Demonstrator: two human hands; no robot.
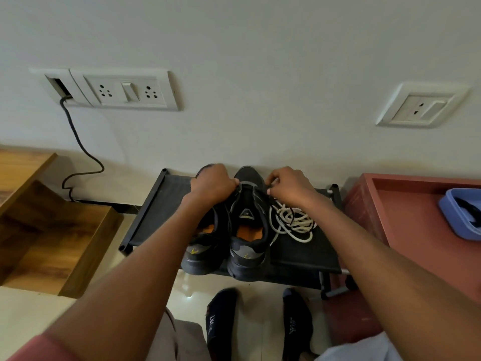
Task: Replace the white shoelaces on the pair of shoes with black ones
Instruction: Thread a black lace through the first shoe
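Observation:
Two dark grey shoes with orange insoles stand side by side on a low black rack (153, 217), heels toward me. My left hand (212, 183) is curled at the left eyelets near the toe of the right shoe (248, 225); what it grips is hidden. My right hand (286, 185) pinches a black lace at that shoe's right eyelets. The left shoe (205, 246) lies partly under my left forearm. A loose pile of white shoelaces (292, 221), with a black strand across it, lies on the rack just right of the shoes.
A reddish cabinet (406, 204) stands on the right, with a blue tray (460, 214) on its top. A wooden stepped unit (52, 230) is on the left. A black cable (78, 147) hangs from a wall socket. My socked feet (221, 321) are on the tiled floor.

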